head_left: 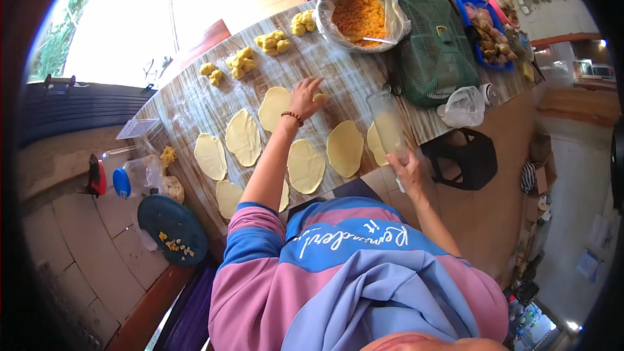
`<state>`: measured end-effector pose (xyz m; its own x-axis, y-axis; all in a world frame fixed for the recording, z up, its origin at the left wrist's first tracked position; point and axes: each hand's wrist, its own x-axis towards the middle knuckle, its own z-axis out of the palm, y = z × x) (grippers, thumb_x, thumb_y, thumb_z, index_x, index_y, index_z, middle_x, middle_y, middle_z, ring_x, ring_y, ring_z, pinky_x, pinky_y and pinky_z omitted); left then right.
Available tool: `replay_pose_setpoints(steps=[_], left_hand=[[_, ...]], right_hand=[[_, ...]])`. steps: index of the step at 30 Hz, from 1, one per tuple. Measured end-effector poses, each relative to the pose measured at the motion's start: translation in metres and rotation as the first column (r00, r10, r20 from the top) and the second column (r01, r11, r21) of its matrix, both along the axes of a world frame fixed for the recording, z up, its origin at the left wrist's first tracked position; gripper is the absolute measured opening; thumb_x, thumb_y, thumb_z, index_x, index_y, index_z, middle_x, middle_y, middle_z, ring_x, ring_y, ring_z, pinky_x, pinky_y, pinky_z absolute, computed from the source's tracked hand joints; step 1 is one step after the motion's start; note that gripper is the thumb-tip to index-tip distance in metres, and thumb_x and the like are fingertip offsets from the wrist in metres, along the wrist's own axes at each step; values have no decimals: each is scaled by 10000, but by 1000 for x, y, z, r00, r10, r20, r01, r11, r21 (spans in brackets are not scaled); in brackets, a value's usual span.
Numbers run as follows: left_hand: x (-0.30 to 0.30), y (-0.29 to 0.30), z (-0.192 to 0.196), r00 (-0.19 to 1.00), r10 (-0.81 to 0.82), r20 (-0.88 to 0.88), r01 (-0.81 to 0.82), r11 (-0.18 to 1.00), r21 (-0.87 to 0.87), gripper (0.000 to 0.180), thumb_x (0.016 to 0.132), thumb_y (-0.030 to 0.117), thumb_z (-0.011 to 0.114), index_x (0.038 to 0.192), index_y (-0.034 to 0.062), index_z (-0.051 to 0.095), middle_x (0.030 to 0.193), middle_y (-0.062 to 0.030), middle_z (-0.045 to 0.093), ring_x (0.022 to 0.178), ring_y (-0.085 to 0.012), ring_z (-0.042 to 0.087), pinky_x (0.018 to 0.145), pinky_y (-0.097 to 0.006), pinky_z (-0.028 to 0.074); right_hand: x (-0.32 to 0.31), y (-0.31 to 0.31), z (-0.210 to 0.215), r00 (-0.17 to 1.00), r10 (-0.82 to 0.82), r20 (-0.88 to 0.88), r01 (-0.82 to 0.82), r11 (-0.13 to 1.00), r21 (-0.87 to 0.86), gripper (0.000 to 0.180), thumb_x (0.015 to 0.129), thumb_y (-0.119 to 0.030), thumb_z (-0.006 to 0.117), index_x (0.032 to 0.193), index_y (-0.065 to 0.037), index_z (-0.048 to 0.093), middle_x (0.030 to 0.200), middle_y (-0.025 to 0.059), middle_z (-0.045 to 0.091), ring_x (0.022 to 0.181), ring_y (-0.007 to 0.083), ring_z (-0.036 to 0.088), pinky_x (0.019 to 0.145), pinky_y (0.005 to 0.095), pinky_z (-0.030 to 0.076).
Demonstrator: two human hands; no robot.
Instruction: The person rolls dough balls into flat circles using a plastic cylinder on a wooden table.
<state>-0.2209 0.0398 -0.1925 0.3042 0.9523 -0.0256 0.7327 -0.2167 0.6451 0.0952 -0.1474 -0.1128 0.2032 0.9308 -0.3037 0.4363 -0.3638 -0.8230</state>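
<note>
My left hand (304, 97), wearing a beaded bracelet, reaches over the table with a small yellow dough lump (320, 99) between its thumb and fingers. Under and beside it lies a flattened dough round (273, 109). My right hand (407, 170) grips the near end of a clear, smooth cylinder (388, 120), like a rolling pin or bottle, slightly blurred. The cylinder partly covers one dough round (376, 144) at the table's near edge. More flat rounds, such as a pale oval (344, 148) and another (243, 138), lie around my left forearm.
Several clusters of yellow dough lumps (241, 63) line the far edge. A plastic-lined bowl of orange filling (359, 19) stands beside a green mesh cover (432, 45). Farther right are a blue tray (481, 6) and a plastic bag (465, 107). A black stool (463, 159) stands nearby.
</note>
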Motion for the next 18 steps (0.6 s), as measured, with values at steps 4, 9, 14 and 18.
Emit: replay_pose_setpoints(steps=[4, 9, 14, 18], left_hand=[[22, 19, -7, 996, 88, 24, -90, 989, 118, 536, 980, 390, 520, 1422, 91, 480, 1483, -135, 447, 1427, -340, 321, 1178, -498, 226], [53, 8, -40, 944, 77, -320, 14, 961, 275, 645, 987, 467, 422, 1487, 63, 379, 1594, -120, 277, 1490, -328, 193, 1189, -601, 77], [62, 14, -28, 915, 52, -400, 51, 969, 242, 672, 980, 484, 419, 1500, 64, 354, 1609, -107, 249, 1499, -316, 172, 1179, -625, 60], [21, 25, -39, 989, 63, -137, -28, 968, 249, 680, 1000, 542, 366, 1482, 63, 384, 1540, -140, 378, 1448, -309, 302, 1192, -554, 153]], right_hand=[[4, 13, -3, 992, 26, -120, -29, 999, -20, 477, 779, -409, 805, 1045, -36, 674, 825, 58, 683, 731, 155, 620, 678, 324, 498], [20, 9, -7, 995, 98, 13, -97, 995, -25, 496, 778, -398, 808, 1072, -27, 657, 859, 87, 696, 772, 181, 654, 696, 337, 514], [27, 21, -4, 979, 154, 132, -148, 987, -55, 544, 765, -397, 818, 1116, -25, 635, 912, 157, 694, 792, 288, 680, 723, 370, 529], [4, 80, -3, 837, 401, 372, -469, 876, 110, 620, 731, -460, 824, 1126, -33, 607, 956, 192, 690, 826, 383, 676, 723, 434, 544]])
